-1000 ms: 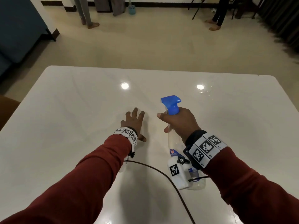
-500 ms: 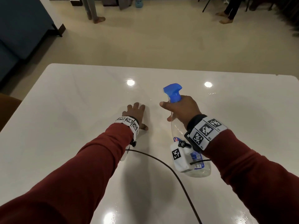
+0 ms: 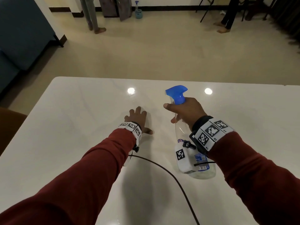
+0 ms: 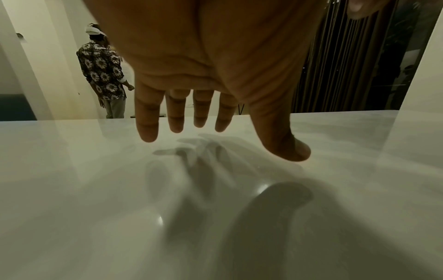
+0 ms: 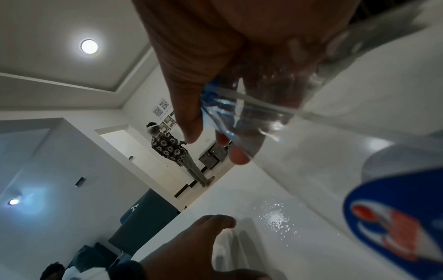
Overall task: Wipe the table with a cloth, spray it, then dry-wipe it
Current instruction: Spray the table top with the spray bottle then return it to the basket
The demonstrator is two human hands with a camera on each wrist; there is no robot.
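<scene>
My right hand (image 3: pixel 182 111) grips the neck of a clear spray bottle (image 3: pixel 200 168) with a blue trigger head (image 3: pixel 177 93). The bottle is held tilted over the white glossy table (image 3: pixel 73 127), nozzle pointing away from me. In the right wrist view my right hand (image 5: pixel 208 140) has thumb and fingers curled round the spray bottle (image 5: pixel 242 121), whose blue label is close to the lens. My left hand (image 3: pixel 138 116) lies palm down, fingers straight and spread, left of the bottle. The left wrist view shows my left hand (image 4: pixel 223 140) very low over the table (image 4: pixel 72 170). No cloth is in view.
Small droplets (image 5: pixel 278 221) glisten on the table beyond my left hand. A black cable (image 3: pixel 170 172) runs across the near table. A brown seat (image 3: pixel 9 124) and a blue sofa (image 3: pixel 21 38) stand left. Two people's legs and another spray bottle (image 3: pixel 137 11) are by the far wall.
The right hand has carried the bottle a little farther out over the table. The left hand stays flat in about the same place. The head view has tilted up.
</scene>
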